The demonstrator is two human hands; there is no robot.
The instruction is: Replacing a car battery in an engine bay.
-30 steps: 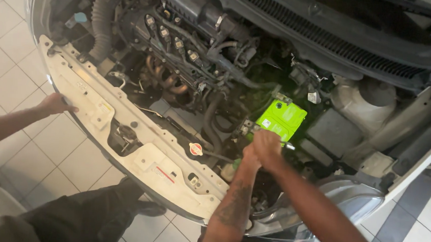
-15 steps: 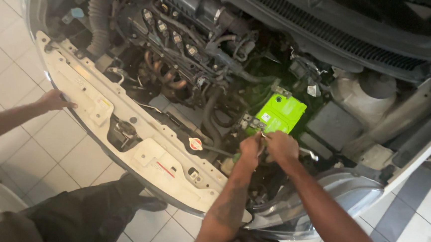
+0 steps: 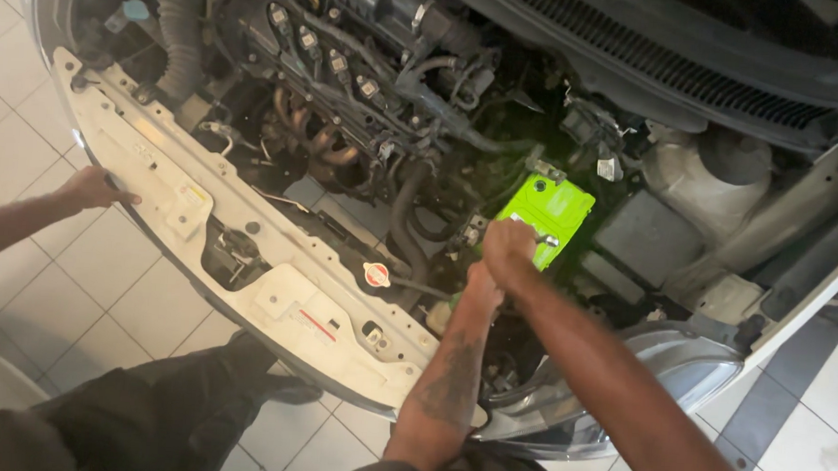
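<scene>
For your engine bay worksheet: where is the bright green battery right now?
In the head view, the green battery sits right of centre in the engine bay, just beyond the right hand, left of a grey box.

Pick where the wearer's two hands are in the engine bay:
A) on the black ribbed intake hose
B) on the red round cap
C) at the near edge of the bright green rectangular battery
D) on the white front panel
C: the right hand and the left hand meet at the near edge of the bright green rectangular battery, well apart from the red round cap.

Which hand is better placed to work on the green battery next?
Right, likely. The right hand rests on the near edge of the green battery; the left hand sits lower, just short of it, partly hidden.
</scene>
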